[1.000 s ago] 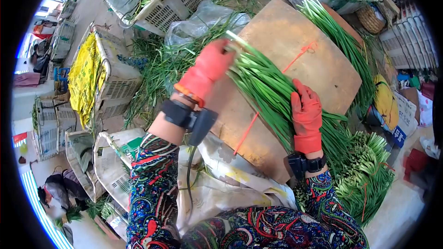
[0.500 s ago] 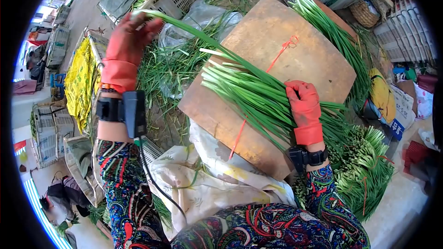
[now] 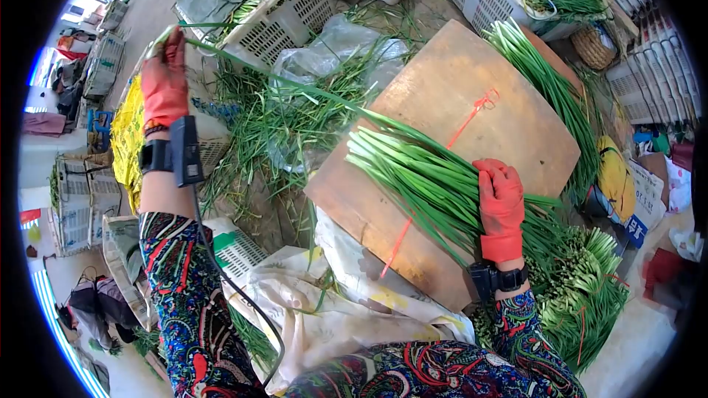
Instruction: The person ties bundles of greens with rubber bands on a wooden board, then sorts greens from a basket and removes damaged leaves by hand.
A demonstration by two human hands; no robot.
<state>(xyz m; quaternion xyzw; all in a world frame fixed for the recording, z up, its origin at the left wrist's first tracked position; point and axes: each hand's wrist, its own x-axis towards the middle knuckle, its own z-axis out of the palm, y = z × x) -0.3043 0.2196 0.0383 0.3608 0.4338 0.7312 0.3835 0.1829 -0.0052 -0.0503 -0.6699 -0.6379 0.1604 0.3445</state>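
Note:
A loose bunch of garlic chives [image 3: 424,169] lies across a brown board [image 3: 420,77], pale stem ends pointing left. My right hand [image 3: 501,206], in a red rubber glove, is closed over the leafy part of this bunch. Out to the upper left, my left hand [image 3: 164,85], also gloved in red, pinches the pale end of a long green chive strand [image 3: 284,81]. That strand stretches from the fingers back toward the bunch. Beneath the bunch, a red tie [image 3: 464,129] runs across the board, its ends showing on both sides.
More chives [image 3: 542,66] lie along the board's far right edge. Tied chive bundles [image 3: 579,280] are stacked by my right forearm. Loose trimmings [image 3: 269,121] cover the ground at left. White crates [image 3: 291,15] stand behind, and a pale cloth [image 3: 295,287] drapes in front.
My left hand has moved further left, drawing the strand out longer and straighter. My right hand stays on the bunch. The whole view has shifted slightly.

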